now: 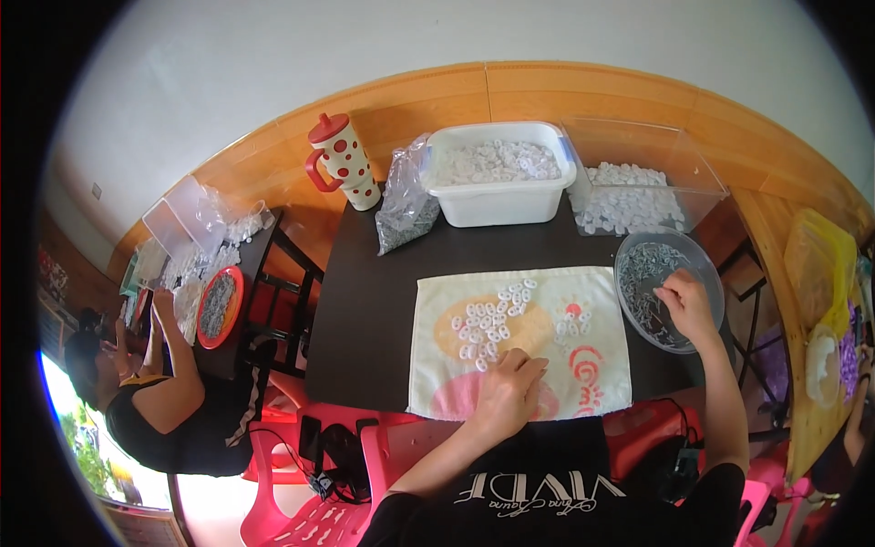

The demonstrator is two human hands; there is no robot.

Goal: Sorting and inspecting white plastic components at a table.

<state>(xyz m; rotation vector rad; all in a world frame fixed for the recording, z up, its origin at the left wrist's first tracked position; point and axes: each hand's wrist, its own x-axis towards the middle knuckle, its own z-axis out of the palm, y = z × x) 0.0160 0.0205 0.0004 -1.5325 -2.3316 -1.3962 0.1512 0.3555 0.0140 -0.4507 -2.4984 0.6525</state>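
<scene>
Under the left hand's [504, 390] fingers [524, 361] lie white rings [488, 321].

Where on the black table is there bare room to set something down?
Bare: the table's left strip, between the cloth and left edge, below the bagged parts. Crowded: the back row, white tub and clear box; the grey bowl fills the right.

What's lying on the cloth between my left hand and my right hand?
In the head view, a small cluster of white rings on the cloth, between left hand and right hand.
</scene>
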